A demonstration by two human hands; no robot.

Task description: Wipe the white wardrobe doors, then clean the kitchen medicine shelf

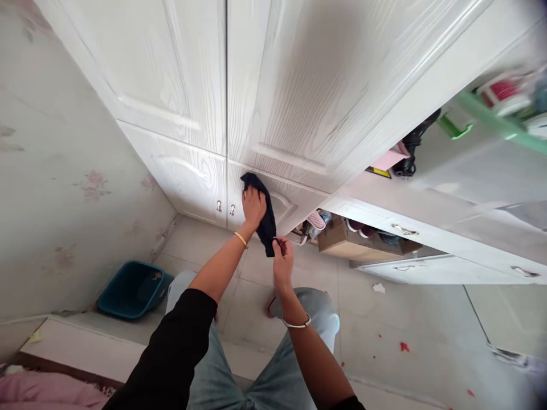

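A dark navy cloth (267,219) hangs in a long narrow strip in front of the white wardrobe's lower doors (294,193). My left hand (253,206) is closed on it near its upper end, the fingers partly hidden by the hand's back. At the lower end, my right hand (282,259) pinches the cloth's edge between thumb and fingers. What kind of cloth it is I cannot tell.
A teal bin (132,290) stands by the flowered wall at left. On the right, a cardboard box (342,242) and shoes fill the open shelf under a drawer (384,219). Red scraps (404,346) and a white scrap (378,288) lie on the tiles. A bed edge is lower left.
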